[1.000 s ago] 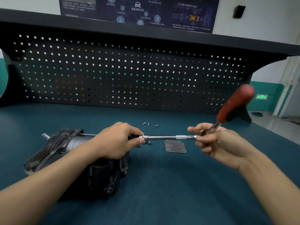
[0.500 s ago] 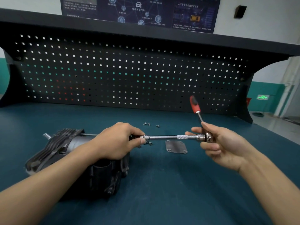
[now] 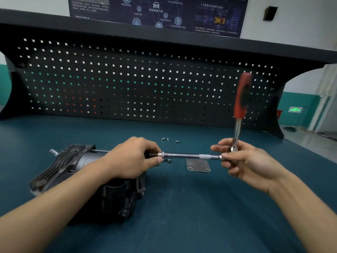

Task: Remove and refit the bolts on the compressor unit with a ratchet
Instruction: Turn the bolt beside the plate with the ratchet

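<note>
- Compressor unit (image 3: 62,161) is lying on its side at the left of the blue bench (image 3: 182,207), mostly under the left forearm.
- Left hand (image 3: 131,157) sits on the unit's right end, with thumb and fingertips curled in and pinching the socket (image 3: 164,154) to hold it on whatever it's seated on. The fastener itself is hidden by the fingers.
- Right hand (image 3: 242,161) has its fingers loosely curled around the head of the ratchet (image 3: 241,95). The red handle stands nearly upright, and the extension bar (image 3: 191,155) runs level between the two hands.
- Loose bolts (image 3: 165,139) sit further back on the bench, a couple more lie just under the bar, and a small cover plate (image 3: 198,165) is flat beside them.
- My read is that we're mid-way through working one bolt on the end face. With the plate and several bolts off, this looks like the removal half, but I can't tell the turning direction from here.
- Next move needs the handle swung through its arc while the left hand keeps the socket square, or that long bar will wobble off the head.
</note>
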Demonstrator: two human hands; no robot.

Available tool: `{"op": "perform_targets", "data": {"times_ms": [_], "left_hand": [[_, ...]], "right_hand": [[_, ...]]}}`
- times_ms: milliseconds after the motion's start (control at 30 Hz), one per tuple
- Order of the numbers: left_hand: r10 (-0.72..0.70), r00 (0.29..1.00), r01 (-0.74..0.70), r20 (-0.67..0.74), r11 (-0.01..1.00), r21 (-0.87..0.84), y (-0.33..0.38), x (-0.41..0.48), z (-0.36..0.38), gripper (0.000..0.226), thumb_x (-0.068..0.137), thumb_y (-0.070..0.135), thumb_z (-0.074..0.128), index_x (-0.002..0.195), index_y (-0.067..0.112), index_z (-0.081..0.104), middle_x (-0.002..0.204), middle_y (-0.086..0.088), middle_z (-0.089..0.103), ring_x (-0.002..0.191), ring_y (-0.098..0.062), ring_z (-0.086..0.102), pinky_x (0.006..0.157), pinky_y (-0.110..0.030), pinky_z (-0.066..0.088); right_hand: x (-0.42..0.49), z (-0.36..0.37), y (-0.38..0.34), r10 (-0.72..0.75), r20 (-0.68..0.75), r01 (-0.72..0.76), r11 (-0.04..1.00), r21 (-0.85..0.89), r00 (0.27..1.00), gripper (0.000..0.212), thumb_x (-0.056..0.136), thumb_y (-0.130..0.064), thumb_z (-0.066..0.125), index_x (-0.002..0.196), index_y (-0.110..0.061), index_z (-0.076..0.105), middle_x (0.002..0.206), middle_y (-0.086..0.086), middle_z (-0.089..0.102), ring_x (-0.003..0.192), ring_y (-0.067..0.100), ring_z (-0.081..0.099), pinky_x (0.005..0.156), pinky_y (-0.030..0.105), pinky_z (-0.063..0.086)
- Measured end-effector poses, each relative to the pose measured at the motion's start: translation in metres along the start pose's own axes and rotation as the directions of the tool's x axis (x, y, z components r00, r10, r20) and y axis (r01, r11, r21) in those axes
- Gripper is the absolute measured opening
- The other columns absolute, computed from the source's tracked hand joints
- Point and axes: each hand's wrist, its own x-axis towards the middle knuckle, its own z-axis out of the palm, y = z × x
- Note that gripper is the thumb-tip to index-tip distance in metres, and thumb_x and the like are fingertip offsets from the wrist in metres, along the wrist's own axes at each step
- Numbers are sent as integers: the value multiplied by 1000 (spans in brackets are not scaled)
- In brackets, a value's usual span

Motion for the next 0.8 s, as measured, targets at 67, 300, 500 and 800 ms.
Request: {"op": "perform_targets", "data": {"times_ms": [67, 300, 500, 800], "left_hand": [[-1, 1000, 1, 0, 1000, 4, 0, 0, 0, 10, 90, 49, 67, 92, 39, 69, 78, 20, 66, 78, -4, 60, 78, -40, 54], [19, 998, -19, 64, 1000, 9, 3, -1, -2, 21, 97, 49, 56, 76, 49, 58, 71, 34, 60, 67, 7, 53, 67, -31, 43], [16, 998, -16, 62, 1000, 9, 7, -1, -4, 36, 99, 44, 56, 66, 56, 57, 63, 33, 57, 60, 7, 50, 65, -28, 38], [33, 998, -34, 54, 999, 25, 8, -1, -4, 39, 99, 43, 57, 63, 55, 56, 57, 31, 54, 58, 3, 48, 62, -28, 36]], "right_hand": [[-2, 0, 0, -72, 23, 74, 994, -80, 997, 44, 78, 20, 57, 66, -19, 74, 111, 7, 75, 57, 12, 50, 45, 20, 35], [-8, -5, 0, -209, 125, 229, 958, -174, 970, 43, 77, 24, 60, 64, -15, 73, 113, 3, 73, 59, 4, 55, 52, 19, 41], [-6, -3, -1, -153, 57, 161, 968, -190, 987, 44, 80, 21, 59, 71, -18, 77, 112, 3, 75, 60, 5, 56, 49, 18, 41], [-3, 6, -2, -9, -31, 6, 996, -92, 999, 16, 64, -9, 72, 77, -16, 79, 98, 7, 72, 53, 8, 48, 37, 15, 24]]}}
